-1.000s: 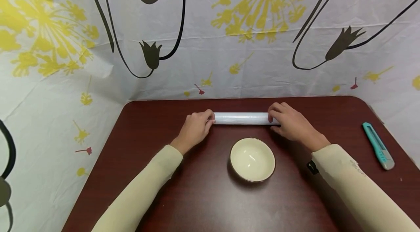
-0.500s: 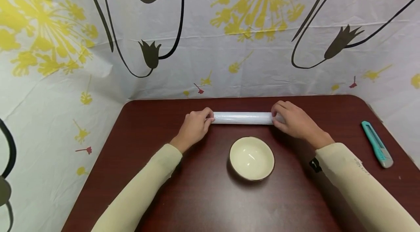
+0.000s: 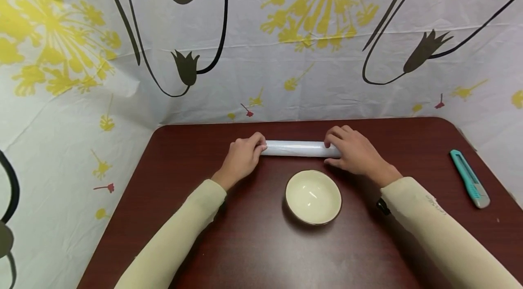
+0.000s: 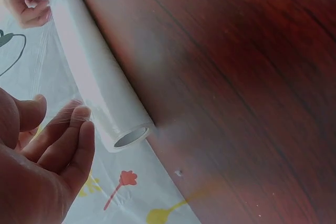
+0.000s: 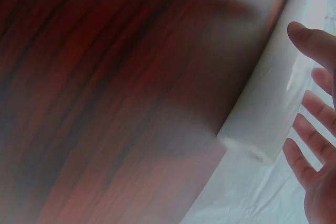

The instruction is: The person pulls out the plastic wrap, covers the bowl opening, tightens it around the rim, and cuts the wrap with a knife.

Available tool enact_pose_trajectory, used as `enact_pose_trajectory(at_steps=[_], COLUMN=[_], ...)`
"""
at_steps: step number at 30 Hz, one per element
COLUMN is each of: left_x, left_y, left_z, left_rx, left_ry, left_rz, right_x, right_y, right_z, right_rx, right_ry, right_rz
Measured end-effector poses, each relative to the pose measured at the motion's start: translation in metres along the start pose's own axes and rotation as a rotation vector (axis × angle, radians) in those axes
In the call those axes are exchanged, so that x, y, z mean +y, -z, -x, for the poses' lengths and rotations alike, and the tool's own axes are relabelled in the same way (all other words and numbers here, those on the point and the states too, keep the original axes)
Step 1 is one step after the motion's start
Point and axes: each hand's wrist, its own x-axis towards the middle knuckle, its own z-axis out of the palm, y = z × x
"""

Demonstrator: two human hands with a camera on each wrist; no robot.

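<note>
A white roll of cling film [image 3: 295,148] lies crosswise near the far side of the brown table. My left hand [image 3: 243,155] is at its left end, fingers curled. In the left wrist view, a thin clear sheet of film [image 4: 68,109] from the roll is gathered at the left fingertips. My right hand [image 3: 354,151] is over the right part of the roll. The right wrist view shows its thumb [image 5: 310,40] and fingers spread apart along the roll. A cream bowl [image 3: 313,197] with a dark rim stands in front of the roll.
A teal box cutter [image 3: 470,180] lies at the right side of the table [image 3: 253,243]. A white cloth [image 3: 229,102] printed with yellow and dark flowers hangs behind the table and along its left side.
My right hand first shifts slightly right to the roll's end, then comes back left over it with fingers spread. The left hand stays nearly in place.
</note>
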Motion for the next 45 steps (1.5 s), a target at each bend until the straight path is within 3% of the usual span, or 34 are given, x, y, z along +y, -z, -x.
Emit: enact_pose_trajectory(at_steps=[23, 33, 45], left_x=[0.007, 0.007, 0.008], left_y=[0.0, 0.003, 0.002], left_z=[-0.004, -0.006, -0.01], left_rx=[-0.006, 0.026, -0.013], left_ry=[0.038, 0.012, 0.045], left_rz=[0.07, 0.094, 0.125], right_x=[-0.027, -0.03, -0.028], right_y=[-0.027, -0.014, -0.002], right_z=[-0.026, -0.027, -0.025], right_rx=[0.126, 0.053, -0.002], right_ry=[0.168, 0.06, -0.051], right_rz=[0.022, -0.03, -0.104])
